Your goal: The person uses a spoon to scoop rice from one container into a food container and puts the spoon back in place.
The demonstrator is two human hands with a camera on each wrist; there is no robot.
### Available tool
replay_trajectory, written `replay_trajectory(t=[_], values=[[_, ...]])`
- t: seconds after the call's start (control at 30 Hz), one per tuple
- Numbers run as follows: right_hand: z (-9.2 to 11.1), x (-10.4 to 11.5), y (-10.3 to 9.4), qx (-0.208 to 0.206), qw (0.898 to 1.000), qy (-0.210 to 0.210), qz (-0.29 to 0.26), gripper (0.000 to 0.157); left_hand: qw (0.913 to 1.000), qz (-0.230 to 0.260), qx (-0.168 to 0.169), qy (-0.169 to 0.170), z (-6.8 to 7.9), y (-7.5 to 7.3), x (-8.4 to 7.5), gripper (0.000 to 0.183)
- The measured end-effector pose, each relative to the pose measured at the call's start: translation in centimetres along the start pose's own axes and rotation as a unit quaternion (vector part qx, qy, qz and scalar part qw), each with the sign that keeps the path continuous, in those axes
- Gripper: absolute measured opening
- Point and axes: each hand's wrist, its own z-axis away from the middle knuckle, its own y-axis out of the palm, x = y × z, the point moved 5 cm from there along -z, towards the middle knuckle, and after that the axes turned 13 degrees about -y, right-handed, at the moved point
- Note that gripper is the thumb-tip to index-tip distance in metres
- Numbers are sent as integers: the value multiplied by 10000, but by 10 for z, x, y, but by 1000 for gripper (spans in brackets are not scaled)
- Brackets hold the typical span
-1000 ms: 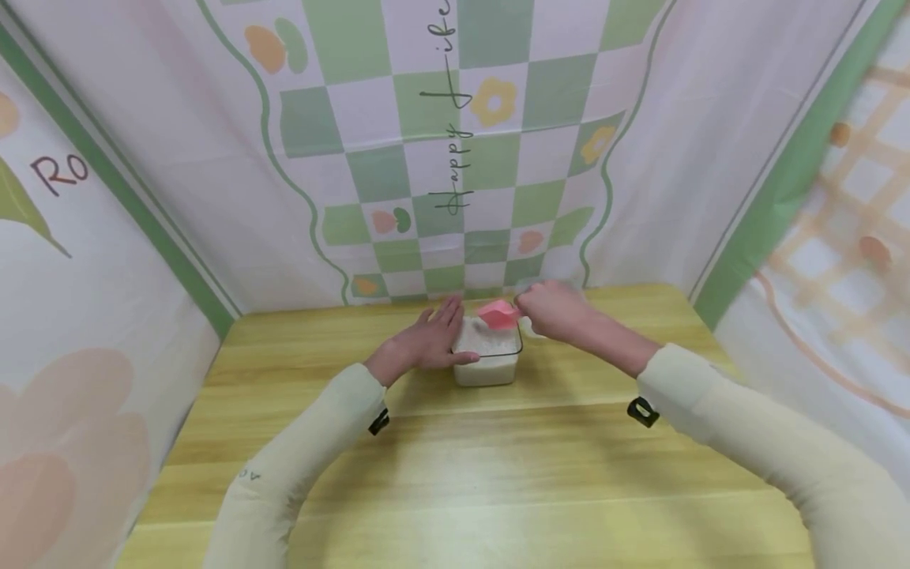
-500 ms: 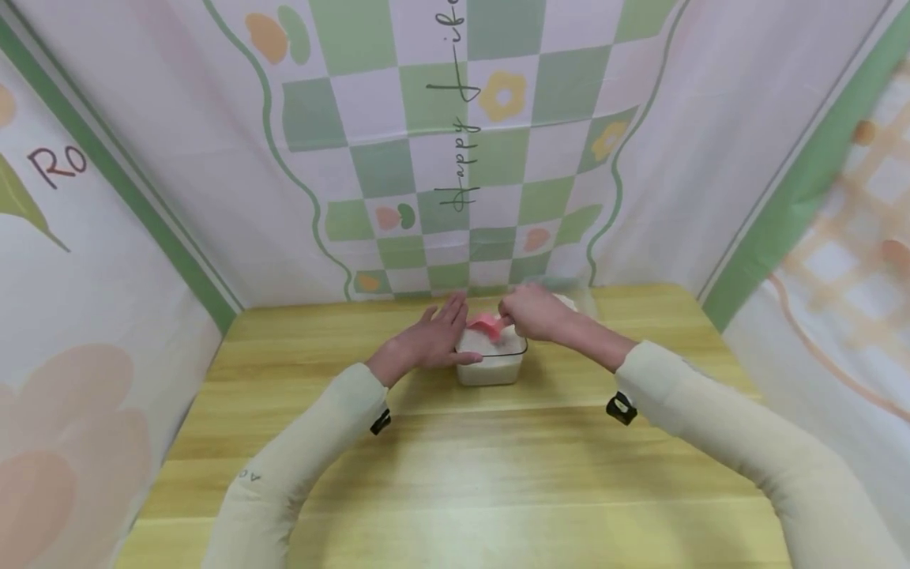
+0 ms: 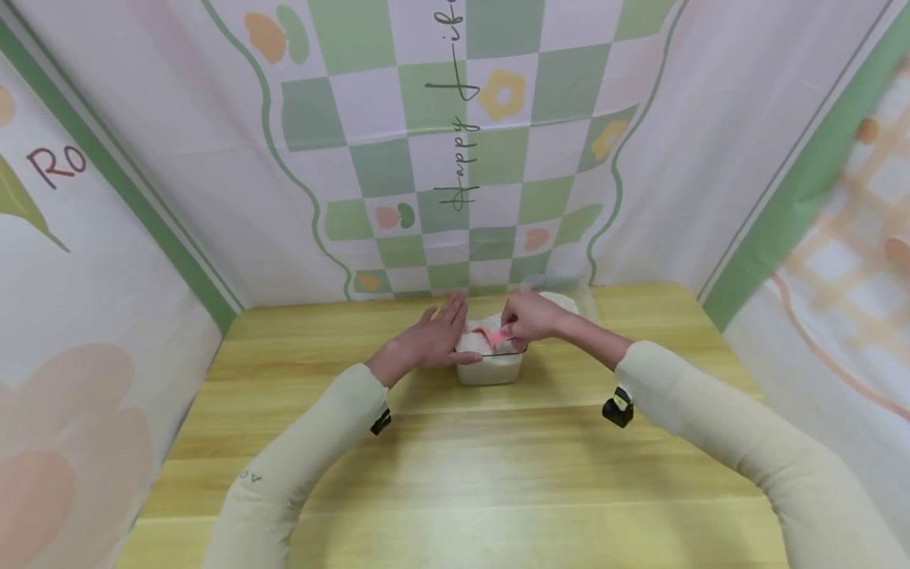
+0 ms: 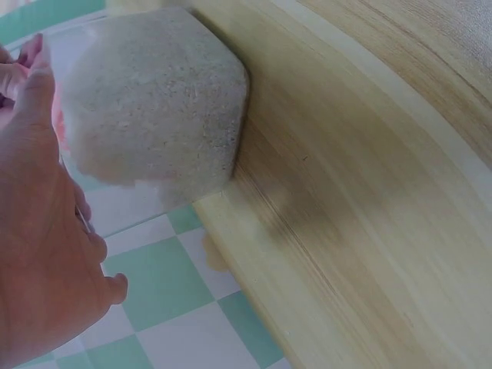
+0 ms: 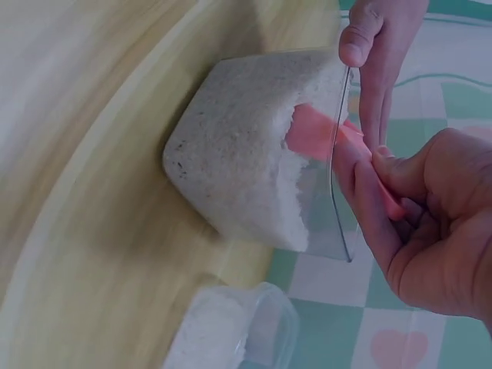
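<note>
Head view: we see both hands at a clear box (image 3: 489, 373) near the far edge of the wooden table (image 3: 455, 466). The left hand (image 3: 430, 341) lies flat along the box's left side, fingers straight and together, the thumb spread out over the near rim; it touches the box without curling round it. The right hand (image 3: 533, 314) has its fingers bent and pinches the handle of a pink scoop (image 5: 311, 132).

From the right wrist we can see the scoop's bowl inside the box, its front end in the white grains (image 5: 231, 146), while the handle slopes out past the rim between thumb and fingers. The grains fill much of the box, with the clear wall rising above them, and their surface looks uneven to us.

Beside the box, behind the right hand, we find a second clear container (image 5: 280, 338) with something white in it. Cream sleeves (image 3: 306, 450) cover both forearms, and a small black device (image 3: 618, 407) sits below the right cuff. Behind the table hangs a green and white checked cloth (image 3: 496, 158) with flowers and lettering.
</note>
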Motion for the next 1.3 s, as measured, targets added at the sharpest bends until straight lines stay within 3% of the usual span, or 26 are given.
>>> replay_trajectory(t=[0.13, 0.3, 0.6, 0.73, 0.87, 1.3], values=[[8, -10, 1, 13, 9933, 657, -955, 18, 10000, -75, -11, -43, 0, 0, -1, 106], [20, -23, 3, -197, 9706, 1285, -2027, 19, 10000, -89, -29, -30, 1, 0, -2, 105], [42, -35, 6, -367, 9244, 1614, -3436, 24, 9999, -43, -81, 49, 2, 0, -3, 104], [50, -38, 8, -515, 9080, 1659, -3812, 29, 9999, 13, -120, 91, 3, 0, -3, 105], [55, -41, 10, -635, 8979, 1609, -4047, 33, 9998, -18, -162, 62, 4, -1, -2, 105], [66, -42, 10, -884, 8828, 1688, -4294, 36, 9998, 57, -159, 73, 3, 0, -2, 107]])
